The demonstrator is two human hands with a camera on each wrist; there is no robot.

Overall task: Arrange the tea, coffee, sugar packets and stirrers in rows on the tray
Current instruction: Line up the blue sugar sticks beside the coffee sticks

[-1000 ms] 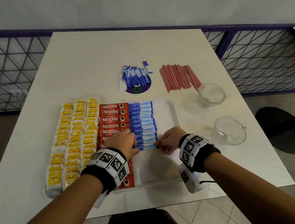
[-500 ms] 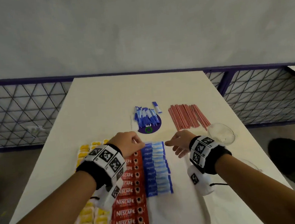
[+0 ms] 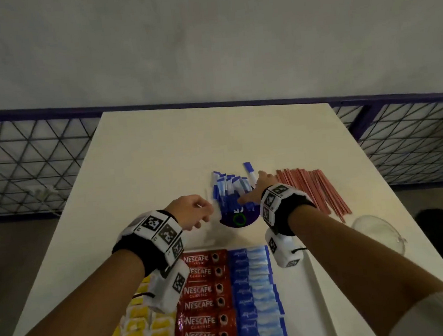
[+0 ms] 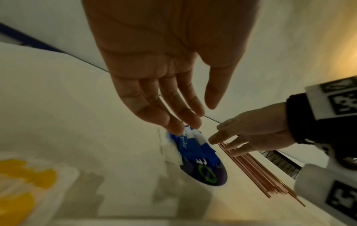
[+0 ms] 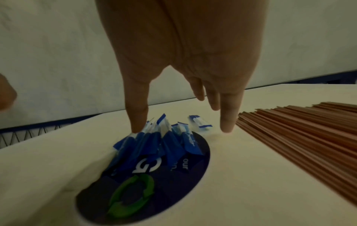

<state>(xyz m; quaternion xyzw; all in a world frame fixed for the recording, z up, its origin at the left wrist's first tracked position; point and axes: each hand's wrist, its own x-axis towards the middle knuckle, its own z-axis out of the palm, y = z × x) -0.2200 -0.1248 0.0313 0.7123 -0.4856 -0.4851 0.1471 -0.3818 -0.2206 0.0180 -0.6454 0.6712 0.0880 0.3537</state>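
Loose blue sugar packets (image 3: 229, 191) lie heaped on the table beyond the tray, partly over a round purple sticker (image 3: 239, 219). My left hand (image 3: 200, 212) hovers at the heap's left edge, fingers straight and holding nothing (image 4: 185, 116). My right hand (image 3: 249, 192) reaches in from the right, fingers spread; in the right wrist view its thumb touches the top of the heap (image 5: 160, 142). Red stirrers (image 3: 313, 189) lie bundled to the right. On the white tray (image 3: 305, 310) sit rows of yellow tea bags (image 3: 144, 335), red coffee sachets (image 3: 205, 303) and blue sugar packets (image 3: 256, 298).
A clear glass cup (image 3: 376, 232) stands right of the tray. One stray sugar packet (image 5: 200, 123) lies behind the heap. The table ends at a wall, with purple-framed mesh railing (image 3: 27, 163) on both sides.
Both hands have left the sugar row on the tray and moved forward to the loose heap of sugar packets. The head view has tilted up, so only the tray's far part shows.
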